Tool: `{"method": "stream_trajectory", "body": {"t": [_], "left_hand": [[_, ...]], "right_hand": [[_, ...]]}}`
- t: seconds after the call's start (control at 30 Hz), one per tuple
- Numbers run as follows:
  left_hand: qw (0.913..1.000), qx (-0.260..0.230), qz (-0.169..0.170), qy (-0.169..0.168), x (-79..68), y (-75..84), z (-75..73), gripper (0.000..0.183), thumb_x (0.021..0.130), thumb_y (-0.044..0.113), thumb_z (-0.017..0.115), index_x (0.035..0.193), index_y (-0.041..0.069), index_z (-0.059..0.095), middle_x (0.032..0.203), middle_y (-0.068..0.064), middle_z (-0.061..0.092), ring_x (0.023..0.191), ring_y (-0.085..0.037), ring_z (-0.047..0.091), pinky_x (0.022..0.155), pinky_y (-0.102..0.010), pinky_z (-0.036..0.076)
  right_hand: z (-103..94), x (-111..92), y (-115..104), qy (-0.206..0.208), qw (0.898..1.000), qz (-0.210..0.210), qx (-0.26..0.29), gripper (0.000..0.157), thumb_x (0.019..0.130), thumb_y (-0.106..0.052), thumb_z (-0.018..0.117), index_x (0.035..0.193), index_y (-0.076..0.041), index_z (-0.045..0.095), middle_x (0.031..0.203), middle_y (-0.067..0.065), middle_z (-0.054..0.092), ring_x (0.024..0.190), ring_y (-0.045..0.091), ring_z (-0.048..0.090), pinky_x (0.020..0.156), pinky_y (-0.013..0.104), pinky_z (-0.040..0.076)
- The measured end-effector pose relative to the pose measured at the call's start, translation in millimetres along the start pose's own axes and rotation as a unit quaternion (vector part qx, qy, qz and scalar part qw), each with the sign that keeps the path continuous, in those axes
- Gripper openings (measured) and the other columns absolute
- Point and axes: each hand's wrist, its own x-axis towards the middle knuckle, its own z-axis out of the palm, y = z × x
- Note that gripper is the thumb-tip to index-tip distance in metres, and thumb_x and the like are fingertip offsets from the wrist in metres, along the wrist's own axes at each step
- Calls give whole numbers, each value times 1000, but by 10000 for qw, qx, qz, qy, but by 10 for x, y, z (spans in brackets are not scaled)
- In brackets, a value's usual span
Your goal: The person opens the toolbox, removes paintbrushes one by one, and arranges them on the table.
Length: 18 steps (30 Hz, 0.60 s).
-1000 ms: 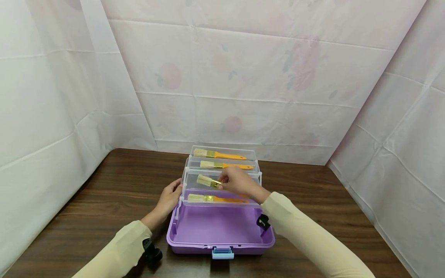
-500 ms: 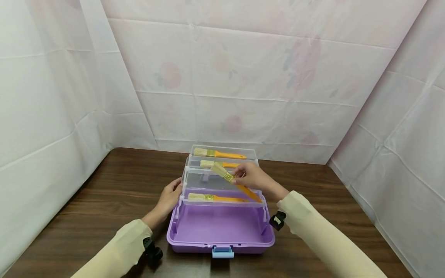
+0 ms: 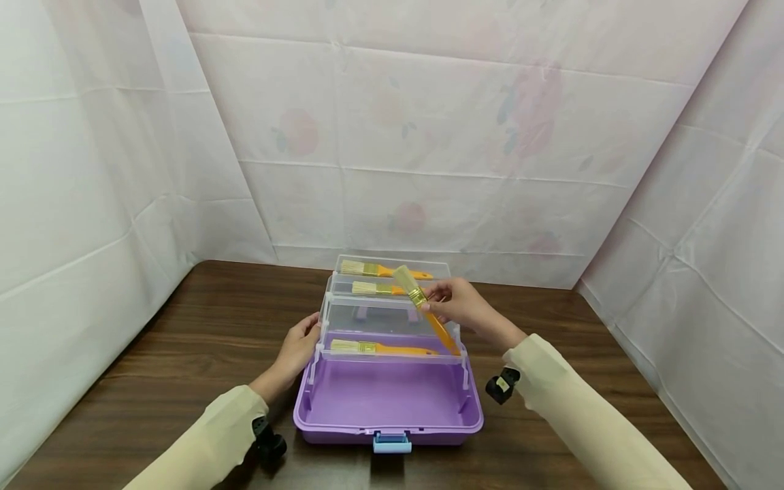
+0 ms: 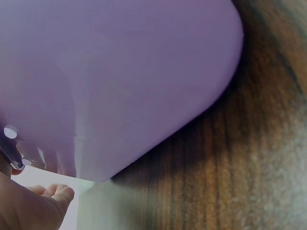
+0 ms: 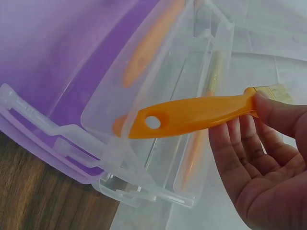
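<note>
My right hand (image 3: pixel 461 303) pinches a paintbrush (image 5: pixel 201 112) near its ferrule, bristles up to the left and the orange handle slanting down over the front clear tray. That brush is above the toolbox (image 3: pixel 386 395), a purple box with stepped clear trays. My left hand (image 3: pixel 301 347) rests against the box's left side, its fingers by the trays; in the left wrist view the thumb side shows beside the purple wall (image 4: pixel 124 81). Other brushes lie in the trays: a front brush (image 3: pixel 380 348), a brush in an upper tray (image 3: pixel 373 288) and a brush in the rearmost tray (image 3: pixel 367 268).
The box stands on a dark wooden table (image 3: pixel 233 320), with a blue latch (image 3: pixel 392 444) at its front. White patterned cloth (image 3: pixel 392 136) hangs behind and on both sides. Black wrist cameras hang under both sleeves.
My right hand has lifted the brush out of the third tray from the back and drawn it right and up, tilting the bristles upward. The left hand has stayed on the box.
</note>
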Motion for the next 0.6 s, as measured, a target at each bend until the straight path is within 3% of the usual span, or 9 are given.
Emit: {"method": "stream_trajectory", "body": {"t": [0.1,0.6], "left_hand": [[10000,-7,-1,4,6,-3,4,43,94,15,35,130,-9,33,121,-25,46,107,-29,45,91,-38,37],[10000,48,-64,-3,9,-24,0,44,94,17,36,131,-8,33,124,-25,45,108,-28,44,91,-38,37]], "right_hand": [[-48,-13,-1,103,9997,115,174,21,80,-12,64,99,-4,62,86,10,58,71,22,56,65,41,51],[-213,-52,92,357,9953,348,826,28,79,-15,65,102,-1,58,89,13,57,77,21,58,64,34,52]]}}
